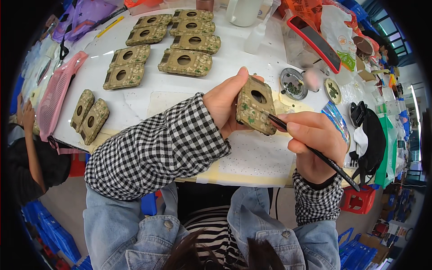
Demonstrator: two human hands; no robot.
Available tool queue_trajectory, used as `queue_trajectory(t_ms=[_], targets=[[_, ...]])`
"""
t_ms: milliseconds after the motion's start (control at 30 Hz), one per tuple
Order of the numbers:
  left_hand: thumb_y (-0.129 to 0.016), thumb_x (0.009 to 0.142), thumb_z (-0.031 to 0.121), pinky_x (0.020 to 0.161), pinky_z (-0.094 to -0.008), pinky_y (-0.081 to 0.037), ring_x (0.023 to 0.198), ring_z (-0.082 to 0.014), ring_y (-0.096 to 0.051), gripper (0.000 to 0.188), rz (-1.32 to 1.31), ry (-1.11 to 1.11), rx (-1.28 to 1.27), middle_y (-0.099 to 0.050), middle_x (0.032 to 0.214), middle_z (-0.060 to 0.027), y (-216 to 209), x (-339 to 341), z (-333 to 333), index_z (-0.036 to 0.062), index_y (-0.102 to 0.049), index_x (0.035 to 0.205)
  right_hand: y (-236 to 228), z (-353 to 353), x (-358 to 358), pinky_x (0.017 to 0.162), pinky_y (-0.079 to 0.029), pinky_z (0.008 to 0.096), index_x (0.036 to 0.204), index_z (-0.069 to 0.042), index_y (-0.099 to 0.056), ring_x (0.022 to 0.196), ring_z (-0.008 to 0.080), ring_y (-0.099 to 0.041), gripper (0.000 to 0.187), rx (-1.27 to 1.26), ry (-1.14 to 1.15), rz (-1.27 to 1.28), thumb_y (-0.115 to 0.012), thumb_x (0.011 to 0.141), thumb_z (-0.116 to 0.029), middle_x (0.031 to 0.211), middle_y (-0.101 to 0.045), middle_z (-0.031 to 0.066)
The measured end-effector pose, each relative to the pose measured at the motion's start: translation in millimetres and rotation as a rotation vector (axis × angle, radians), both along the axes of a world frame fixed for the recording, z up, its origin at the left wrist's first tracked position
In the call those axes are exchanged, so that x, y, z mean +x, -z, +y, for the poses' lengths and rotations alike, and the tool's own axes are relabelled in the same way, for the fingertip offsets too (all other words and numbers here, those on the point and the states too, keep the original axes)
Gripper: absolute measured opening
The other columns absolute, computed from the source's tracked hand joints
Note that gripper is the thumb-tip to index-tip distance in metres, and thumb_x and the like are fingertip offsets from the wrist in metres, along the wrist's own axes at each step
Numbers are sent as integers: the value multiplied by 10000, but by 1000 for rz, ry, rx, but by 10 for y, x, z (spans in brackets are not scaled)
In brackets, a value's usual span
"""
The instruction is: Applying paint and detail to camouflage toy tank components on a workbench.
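Crowded to the right here: a clear dish (281, 81) of dark green bits, a pink ball (312, 79) and a pale lid (333, 84) with more green bits sit just past the right hand (319, 132). A red-edged phone (314, 44) tilts up behind them, and a shiny blue packet (335, 118) and a black bag (377, 146) hem in that side. Across the back, a squeeze bottle (255, 40) and a pitcher (243, 12); over left, ten spare hulls (185, 67) lie in groups, with a pink mesh bag (58, 96) beside them.

Now the hull (254, 112) in hand: boxy, camouflage-blotched, a round hole through its top, held tilted above the desk (252, 164). The left hand's (227, 96) grip is clamped around it. The right grip pinches slim black tweezers (330, 162), tip right at the hull's near side; whether the prongs meet, I can't tell.

Below, speckled white desk runs to a yellow-taped front edge, with room between the forearms.
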State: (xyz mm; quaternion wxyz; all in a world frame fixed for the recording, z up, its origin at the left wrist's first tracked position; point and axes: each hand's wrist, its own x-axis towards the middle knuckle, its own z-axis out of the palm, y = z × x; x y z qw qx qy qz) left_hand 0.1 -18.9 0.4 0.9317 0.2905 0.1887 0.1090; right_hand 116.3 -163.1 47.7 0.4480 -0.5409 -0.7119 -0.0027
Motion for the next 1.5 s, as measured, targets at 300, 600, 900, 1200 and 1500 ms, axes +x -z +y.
queue_trajectory(t_ms=[300, 600, 900, 1200, 1500], targets=[[-335, 965, 449, 879, -340, -482, 1014, -192, -575, 483, -5, 3, 11, -582, 1096, -105, 9, 0, 1, 52, -485, 1194, 8, -2, 5, 625, -519, 294, 967, -31, -610, 762, 247, -649, 316, -1, -6, 11, -752, 688, -72, 925, -647, 147], [-340, 963, 452, 881, -341, -480, 1010, -190, -575, 484, -10, 0, 6, -585, 1087, -102, 9, -1, 0, 51, -491, 1187, 18, 5, 4, 630, -520, 297, 961, -31, -608, 765, 249, -650, 310, 1, -11, 23, -751, 689, -75, 917, -650, 146], [-333, 964, 450, 879, -360, -498, 1010, -220, -582, 492, -12, 6, -9, -566, 1113, -140, 16, 1, 6, 45, -460, 1213, 16, -53, -12, 649, -521, 306, 978, -20, -591, 765, 254, -647, 290, 107, -10, 261, -680, 805, -234, 902, -641, 165], [-353, 959, 439, 817, -377, -557, 941, -301, -618, 487, -16, 7, -93, -546, 1116, -192, 42, -10, 45, 39, -430, 1226, -8, -321, 14, 706, -519, 317, 977, 13, -525, 776, 252, -636, 181, 197, 186, 282, -559, 902, -148, 876, -573, 177], [-369, 957, 427, 821, -385, -557, 927, -300, -628, 480, -20, -13, -98, -559, 1098, -204, 59, -10, 54, 29, -437, 1217, 108, -390, 192, 683, -443, 278, 895, 10, -610, 768, 205, -572, 124, -76, 586, 28, -618, 782, 60, 822, -606, 109]])
